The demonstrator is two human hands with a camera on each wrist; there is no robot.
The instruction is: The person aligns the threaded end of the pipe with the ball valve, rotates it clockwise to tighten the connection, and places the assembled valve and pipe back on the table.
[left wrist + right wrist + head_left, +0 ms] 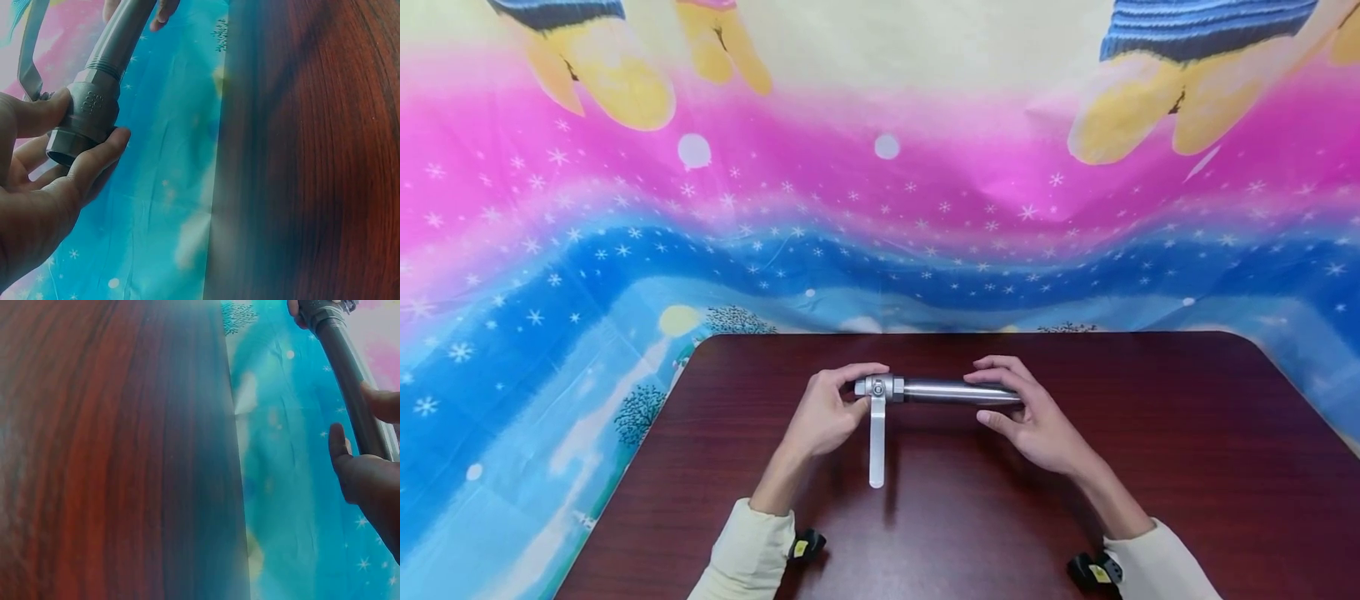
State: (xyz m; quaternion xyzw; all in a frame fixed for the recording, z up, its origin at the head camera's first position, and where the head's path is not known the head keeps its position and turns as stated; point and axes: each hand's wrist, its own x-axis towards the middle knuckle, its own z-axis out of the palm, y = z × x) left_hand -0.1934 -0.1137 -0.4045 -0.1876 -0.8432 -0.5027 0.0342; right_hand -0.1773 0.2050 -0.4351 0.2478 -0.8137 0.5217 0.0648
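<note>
A ball valve [880,387] with a flat metal lever [877,442] is joined to a steel pipe [943,391], both raised over the table. My left hand [829,414] grips the valve body, thumb on one side and fingers on the other. The lever points down toward me in the head view. In the left wrist view, a few threads of the pipe [128,34] show where it enters the valve [94,109]. Around the pipe's right end, my right hand [1030,417] is loosely spread, fingers along the pipe [350,381] and thumb standing off it.
The dark red wooden table [1187,433] has rounded far corners. Behind and beside it hangs a printed cloth [925,200] in pink and blue with snowflakes. Black wrist devices [807,545] sit by both light sleeves [748,546].
</note>
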